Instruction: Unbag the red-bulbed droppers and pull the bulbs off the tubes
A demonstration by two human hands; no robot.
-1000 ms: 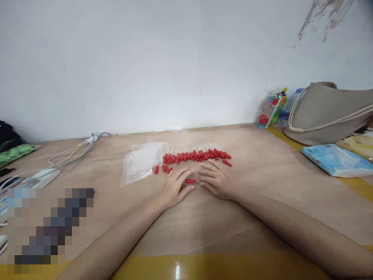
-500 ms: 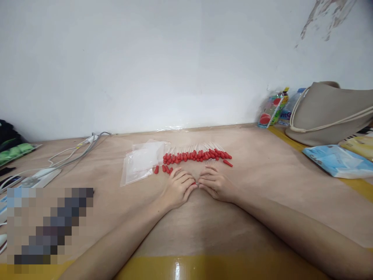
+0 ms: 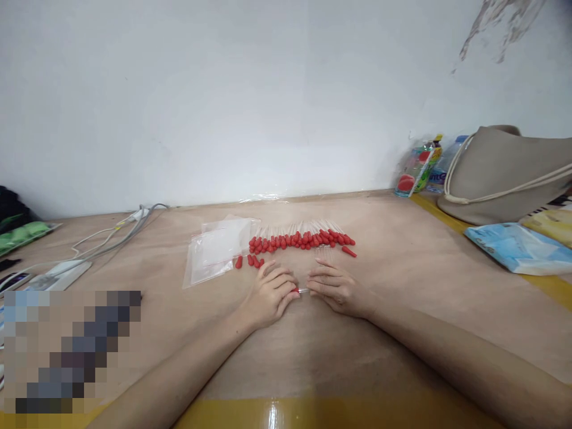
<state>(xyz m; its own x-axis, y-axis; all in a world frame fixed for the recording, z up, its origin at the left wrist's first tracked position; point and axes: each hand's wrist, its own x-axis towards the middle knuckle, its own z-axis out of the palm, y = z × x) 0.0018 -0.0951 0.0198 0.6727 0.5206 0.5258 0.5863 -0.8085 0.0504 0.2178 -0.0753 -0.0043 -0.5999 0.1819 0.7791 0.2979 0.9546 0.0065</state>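
My left hand (image 3: 271,295) is closed around a red rubber bulb (image 3: 295,291), whose end peeks out at the fingertips. From that bulb a thin clear glass tube (image 3: 304,291) runs across to my right hand (image 3: 339,291), which pinches its other end. Just beyond both hands lies a row of droppers (image 3: 301,239), red bulbs toward me and clear stems toward the wall. Several loose red bulbs (image 3: 254,261) rest by my left fingers. A longer red bulb (image 3: 349,251) lies past my right hand, close to some bare clear tubes (image 3: 324,254).
Clear plastic bags (image 3: 214,250) lie left of the row. Cables and a power strip (image 3: 67,271) occupy the left side. At the right are a grey bag (image 3: 504,173), a drink bottle (image 3: 413,170) and a blue packet (image 3: 507,245). A white wall (image 3: 268,107) stands behind.
My hands have drawn slightly apart and a little nearer to me, and more of the clear tube shows between them. The view has shifted slightly.
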